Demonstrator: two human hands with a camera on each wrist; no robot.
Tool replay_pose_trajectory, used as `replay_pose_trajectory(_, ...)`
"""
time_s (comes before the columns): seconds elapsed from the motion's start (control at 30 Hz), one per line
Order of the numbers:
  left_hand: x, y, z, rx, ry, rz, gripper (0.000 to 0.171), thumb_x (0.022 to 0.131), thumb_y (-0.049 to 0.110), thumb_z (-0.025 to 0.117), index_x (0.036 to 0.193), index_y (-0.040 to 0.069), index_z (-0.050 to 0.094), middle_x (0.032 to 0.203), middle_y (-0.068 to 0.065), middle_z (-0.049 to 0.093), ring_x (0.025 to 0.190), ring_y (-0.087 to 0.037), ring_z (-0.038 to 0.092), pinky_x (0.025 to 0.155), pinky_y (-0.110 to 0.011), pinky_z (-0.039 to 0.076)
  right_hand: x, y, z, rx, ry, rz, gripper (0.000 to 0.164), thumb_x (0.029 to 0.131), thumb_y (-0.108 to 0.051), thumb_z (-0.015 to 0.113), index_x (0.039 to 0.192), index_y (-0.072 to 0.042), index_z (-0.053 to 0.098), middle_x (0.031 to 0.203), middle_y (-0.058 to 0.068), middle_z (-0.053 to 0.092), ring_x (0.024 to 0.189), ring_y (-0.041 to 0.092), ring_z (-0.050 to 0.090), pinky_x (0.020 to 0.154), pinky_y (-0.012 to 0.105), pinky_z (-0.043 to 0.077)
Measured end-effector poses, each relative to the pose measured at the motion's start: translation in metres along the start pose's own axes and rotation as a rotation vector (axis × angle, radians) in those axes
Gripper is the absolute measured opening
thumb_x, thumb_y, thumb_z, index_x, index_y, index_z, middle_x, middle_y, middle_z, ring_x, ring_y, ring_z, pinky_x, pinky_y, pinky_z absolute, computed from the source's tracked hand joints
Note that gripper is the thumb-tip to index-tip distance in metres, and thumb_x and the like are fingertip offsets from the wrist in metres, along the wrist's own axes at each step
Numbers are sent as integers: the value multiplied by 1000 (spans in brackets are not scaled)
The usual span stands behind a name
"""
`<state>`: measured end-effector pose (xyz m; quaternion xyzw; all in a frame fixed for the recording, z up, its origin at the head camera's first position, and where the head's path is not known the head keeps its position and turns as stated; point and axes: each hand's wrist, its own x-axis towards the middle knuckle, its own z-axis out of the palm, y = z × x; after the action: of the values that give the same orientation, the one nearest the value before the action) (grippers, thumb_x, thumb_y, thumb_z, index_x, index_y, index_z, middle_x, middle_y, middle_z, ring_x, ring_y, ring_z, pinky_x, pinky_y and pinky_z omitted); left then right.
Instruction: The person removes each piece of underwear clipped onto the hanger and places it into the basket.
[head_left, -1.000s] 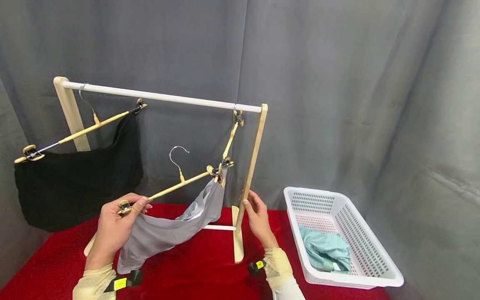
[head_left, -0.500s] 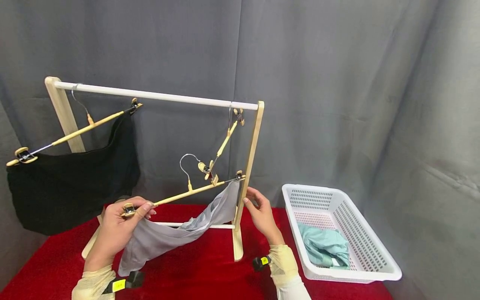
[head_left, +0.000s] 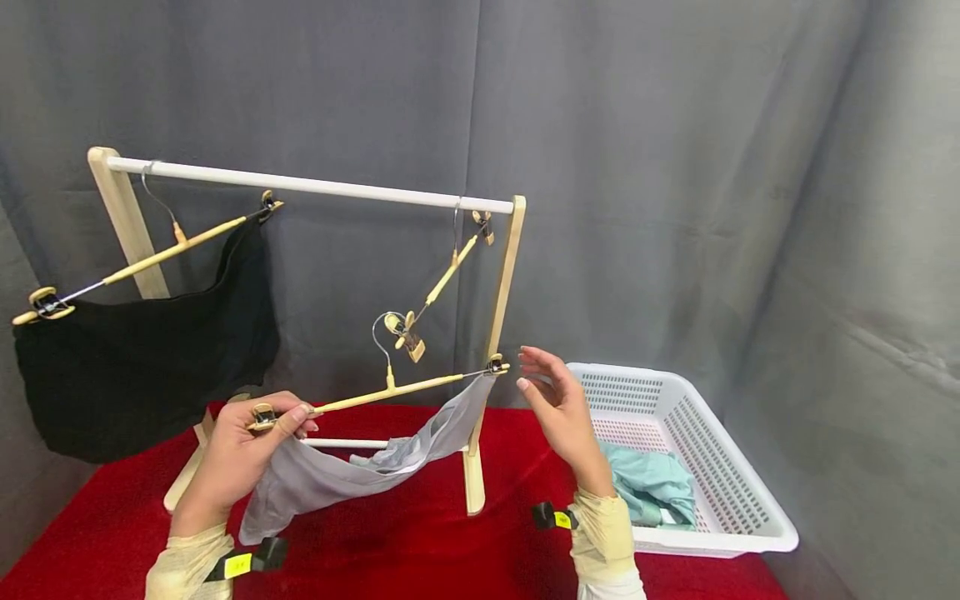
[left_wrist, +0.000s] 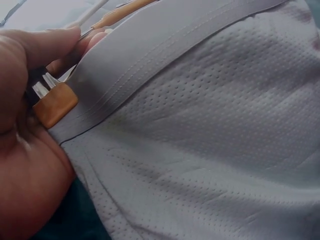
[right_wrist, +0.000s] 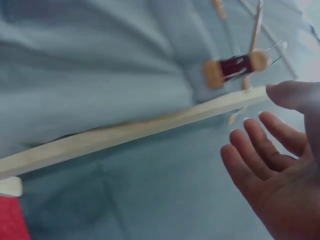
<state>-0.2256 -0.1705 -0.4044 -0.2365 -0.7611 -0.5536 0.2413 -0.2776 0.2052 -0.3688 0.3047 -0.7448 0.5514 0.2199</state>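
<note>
My left hand [head_left: 240,458] pinches the left end of a wooden clip hanger [head_left: 390,392] between thumb and fingers. A grey garment [head_left: 337,479] with a stitched waistband and perforated cloth sags from its clips. In the left wrist view one wooden clip [left_wrist: 57,105] bites the waistband beside my palm. The hanger's hook stands up free of the rack, below its bar. My right hand [head_left: 562,408] is off to the right of the hanger's far clip, fingers loosely bent and holding nothing. Its fingers spread near the rack's post [right_wrist: 150,125] in the right wrist view.
A wooden rack with a white top bar [head_left: 322,186] stands on red cloth [head_left: 420,550]. From the bar hang a black garment [head_left: 150,367] on a clip hanger and a bare clip hanger [head_left: 453,267]. A white basket [head_left: 738,467] holds teal cloth [head_left: 652,483].
The hanger with the grey garment has moved right and down, away from the bare hanger's lower clip. My right hand has left the rack's right post and moved right and slightly up.
</note>
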Motion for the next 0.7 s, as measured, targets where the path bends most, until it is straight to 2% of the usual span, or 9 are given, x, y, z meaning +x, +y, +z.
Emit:
replay_pose_trajectory(0.17,2,-3,8,-50,-59,-21,11,85,11,61,94,6,65,80,-8,64,75,-19,58,66,-24,50,-6,-24,-3,-79,-61,0,46,87,-9,59,131,-6,45,127,13,51,113,29,50,96,51,39)
replay_pose_trajectory(0.37,5,-4,21,-125,-134,-45,11,84,13,63,94,8,67,81,-8,64,75,-24,59,66,-28,51,-11,-40,-3,-252,-137,32,53,85,-11,62,135,-8,42,125,12,52,110,25,52,93,47,43)
replay_pose_trajectory(0.6,8,-3,28,-172,-166,-5,10,84,9,62,92,5,66,79,-10,63,74,-25,59,66,-27,50,-16,-47,-13,-317,-143,87,34,83,-5,62,117,-7,59,104,8,63,90,19,59,83,40,50)
replay_pose_trajectory(0.7,10,-1,29,-181,-170,20,9,84,7,62,91,5,66,80,-9,63,74,-22,59,67,-27,50,-17,-52,-19,-340,-158,100,33,82,-8,65,114,-9,60,104,7,63,89,18,60,83,37,50)
